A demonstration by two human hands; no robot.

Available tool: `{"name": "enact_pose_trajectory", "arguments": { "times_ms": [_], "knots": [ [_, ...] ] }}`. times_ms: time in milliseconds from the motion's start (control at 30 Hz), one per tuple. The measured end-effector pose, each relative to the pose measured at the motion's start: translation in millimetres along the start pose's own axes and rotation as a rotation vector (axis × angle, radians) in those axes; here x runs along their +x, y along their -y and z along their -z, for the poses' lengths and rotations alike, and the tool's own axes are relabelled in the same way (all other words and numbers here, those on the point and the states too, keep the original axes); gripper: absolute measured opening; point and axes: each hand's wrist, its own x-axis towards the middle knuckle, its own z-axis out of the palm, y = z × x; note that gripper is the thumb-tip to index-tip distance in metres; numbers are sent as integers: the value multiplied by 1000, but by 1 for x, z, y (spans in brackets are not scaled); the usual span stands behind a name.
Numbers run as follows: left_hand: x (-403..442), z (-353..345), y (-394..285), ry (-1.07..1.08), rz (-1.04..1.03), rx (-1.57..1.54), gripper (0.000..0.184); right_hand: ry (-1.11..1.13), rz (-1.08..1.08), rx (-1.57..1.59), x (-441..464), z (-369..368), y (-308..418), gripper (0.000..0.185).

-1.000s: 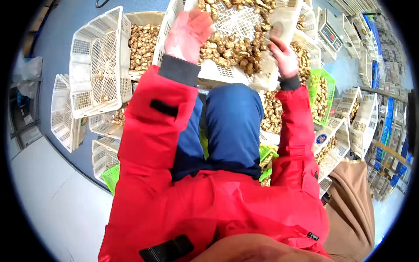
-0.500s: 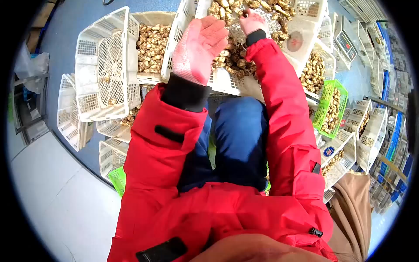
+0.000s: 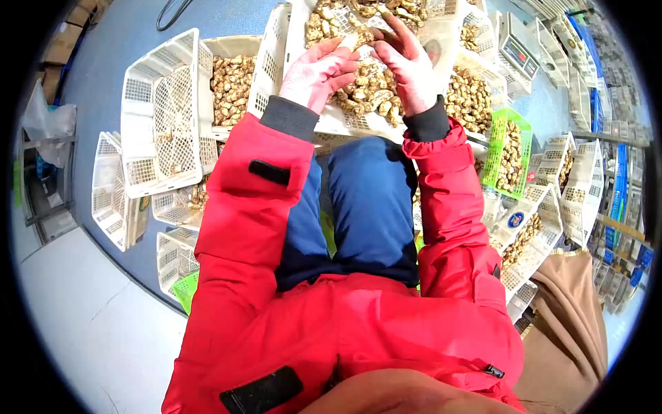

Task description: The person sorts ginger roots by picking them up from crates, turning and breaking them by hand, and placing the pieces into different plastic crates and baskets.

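A pale, brown-flecked mushroom (image 3: 355, 39) is between my two hands above a white crate (image 3: 295, 34) of similar mushrooms. My left hand (image 3: 318, 74) has its fingers closed on the near-left end of it. My right hand (image 3: 408, 65) has bent fingers, with dark fingertips, at the right end of the same mushroom; their exact grip is partly hidden. Both hands look pink with whitish patches. Below them lies a pile of loose mushrooms (image 3: 372, 90), with more mushrooms (image 3: 321, 26) toward the far side of the crate.
Stacked white crates (image 3: 162, 124) stand on the left, beside a crate of mushrooms (image 3: 232, 86). To the right are more mushrooms (image 3: 469, 96), a green basket (image 3: 495, 148) and a digital scale (image 3: 518, 54). Brown cloth (image 3: 558, 324) hangs at lower right.
My right hand has come back from the far part of the crate toward my left hand. My left hand has turned from an open palm to hold a mushroom. The view has shifted slightly.
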Motion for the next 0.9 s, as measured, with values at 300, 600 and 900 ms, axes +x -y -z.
{"name": "enact_pose_trajectory", "arguments": {
  "times_ms": [300,600,900],
  "knots": [
    [11,7,5,-54,-122,374,32,18,-140,458,-15,1,-13,65],
    [15,34,-7,-112,-222,31,40,-250,-271,242,-91,122,12,59],
    [5,15,-4,-88,-48,105,37,-1,-227,411,-69,79,6,59]
  ]
}}
